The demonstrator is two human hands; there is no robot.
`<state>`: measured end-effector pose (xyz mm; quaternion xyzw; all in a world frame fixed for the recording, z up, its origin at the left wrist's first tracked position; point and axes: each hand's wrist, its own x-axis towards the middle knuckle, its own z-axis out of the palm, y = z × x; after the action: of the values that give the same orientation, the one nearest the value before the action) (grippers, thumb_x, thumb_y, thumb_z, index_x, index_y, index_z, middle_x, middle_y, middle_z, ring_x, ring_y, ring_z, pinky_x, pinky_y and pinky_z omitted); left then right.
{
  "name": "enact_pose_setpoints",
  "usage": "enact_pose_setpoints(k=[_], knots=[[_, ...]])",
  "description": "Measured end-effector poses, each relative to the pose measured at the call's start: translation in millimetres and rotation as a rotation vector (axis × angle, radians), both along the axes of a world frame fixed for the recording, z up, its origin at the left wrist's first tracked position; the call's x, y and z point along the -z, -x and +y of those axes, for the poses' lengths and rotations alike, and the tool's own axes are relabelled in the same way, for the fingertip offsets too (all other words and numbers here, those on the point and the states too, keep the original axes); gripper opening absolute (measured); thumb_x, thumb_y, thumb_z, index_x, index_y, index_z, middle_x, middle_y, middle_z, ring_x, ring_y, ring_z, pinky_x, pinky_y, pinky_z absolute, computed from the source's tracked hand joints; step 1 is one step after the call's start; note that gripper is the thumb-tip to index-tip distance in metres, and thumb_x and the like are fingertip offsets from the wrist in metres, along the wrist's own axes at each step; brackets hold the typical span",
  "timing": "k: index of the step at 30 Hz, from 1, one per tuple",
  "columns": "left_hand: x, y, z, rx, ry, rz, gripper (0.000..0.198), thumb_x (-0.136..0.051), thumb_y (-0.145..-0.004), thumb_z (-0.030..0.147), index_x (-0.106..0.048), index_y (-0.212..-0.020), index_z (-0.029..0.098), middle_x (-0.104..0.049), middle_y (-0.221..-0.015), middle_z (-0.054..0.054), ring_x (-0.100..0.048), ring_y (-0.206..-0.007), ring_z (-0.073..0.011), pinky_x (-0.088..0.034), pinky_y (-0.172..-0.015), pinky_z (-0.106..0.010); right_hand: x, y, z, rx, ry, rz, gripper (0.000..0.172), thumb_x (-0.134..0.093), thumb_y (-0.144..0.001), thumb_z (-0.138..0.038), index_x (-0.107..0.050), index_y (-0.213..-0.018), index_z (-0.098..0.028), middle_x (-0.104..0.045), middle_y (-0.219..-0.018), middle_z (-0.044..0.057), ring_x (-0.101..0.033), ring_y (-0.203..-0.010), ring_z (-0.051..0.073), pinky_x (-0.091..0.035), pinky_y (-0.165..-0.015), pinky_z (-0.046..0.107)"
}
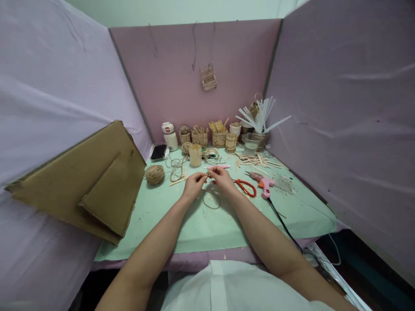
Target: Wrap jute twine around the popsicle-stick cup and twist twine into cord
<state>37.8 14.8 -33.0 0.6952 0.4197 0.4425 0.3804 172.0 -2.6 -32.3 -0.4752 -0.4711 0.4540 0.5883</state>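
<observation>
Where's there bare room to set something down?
Tiny scraps aside, the green cloth looks free between the cardboard, ball of twine and left forearm; also between it and the right forearm, on the near side of the twine loop. It's crowded along the back with baskets, tangled twine and loose sticks, and right of the right hand with scissors and a glue gun.

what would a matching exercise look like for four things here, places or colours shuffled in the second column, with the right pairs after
Column one
1. glue gun
2. scissors
3. ball of twine
4. loop of string

Column two
a. just below the left hand and right hand in the picture
b. mostly pink
c. just right of the cardboard
d. red-handled

Right pairs: 1-b, 2-d, 3-c, 4-a
</observation>
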Motion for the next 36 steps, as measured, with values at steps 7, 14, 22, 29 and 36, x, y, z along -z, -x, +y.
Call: enact_pose_setpoints(k=[7,14,22,29,36], knots=[[0.0,-1,2,-0.026,0.013,-0.024,0.022,-0.058,-0.071,0.036,-0.065,-0.067,0.015,-0.060,-0.062,-0.001,-0.053,-0.063,-0.0138,-0.040,-0.062,-0.025,2.4,3,4,0.063,-0.048,0.025,0.019,-0.061,-0.066,-0.034,-0.054,-0.076,-0.019,-0.061,-0.074,0.000,-0.054,-0.065,0.012,-0.040,-0.052,0.022],[0.7,-3,-1,-0.097,0.026,-0.078,0.022,-0.062,-0.068,0.037,-0.064,-0.069,0.015,-0.062,-0.065,-0.001,-0.053,-0.062,-0.0130,-0.040,-0.062,-0.025,10.0,6,7,0.199,-0.175,-0.137,0.020,-0.061,-0.066,-0.030,-0.053,-0.081,-0.020,-0.062,-0.069,0.000,-0.057,-0.066,0.015,-0.045,-0.056,0.026],[-0.6,-4,-1,-0.122,0.036,-0.185,0.017,-0.063,-0.066,0.032,-0.063,-0.067,0.015,-0.059,-0.063,0.000,-0.050,-0.062,-0.0120,-0.039,-0.061,-0.024,6.9,9,1,0.150,-0.170,-0.120,0.020,-0.053,-0.073,-0.027,-0.053,-0.092,-0.020,-0.065,-0.074,0.001,-0.061,-0.068,0.015,-0.047,-0.052,0.023],[1.3,-5,2,-0.106,0.251,-0.355,0.021,-0.069,-0.061,0.034,-0.065,-0.070,0.016,-0.057,-0.063,0.001,-0.045,-0.058,-0.0087,-0.032,-0.051,-0.020,6.6,8,1,0.131,-0.116,-0.107,0.022,-0.054,-0.073,-0.027,-0.053,-0.094,-0.020,-0.065,-0.072,0.001,-0.062,-0.066,0.014,-0.045,-0.050,0.022],[-5.0,-2,1,0.150,0.530,-0.568,0.028,-0.078,-0.053,0.032,-0.063,-0.070,0.014,-0.047,-0.056,0.003,-0.031,-0.046,-0.0033,-0.019,-0.042,-0.018,9.6,6,6,0.087,-0.043,-0.051,0.025,-0.059,-0.068,-0.029,-0.049,-0.089,-0.020,-0.060,-0.063,-0.003,-0.057,-0.057,0.013,-0.040,-0.046,0.021]])
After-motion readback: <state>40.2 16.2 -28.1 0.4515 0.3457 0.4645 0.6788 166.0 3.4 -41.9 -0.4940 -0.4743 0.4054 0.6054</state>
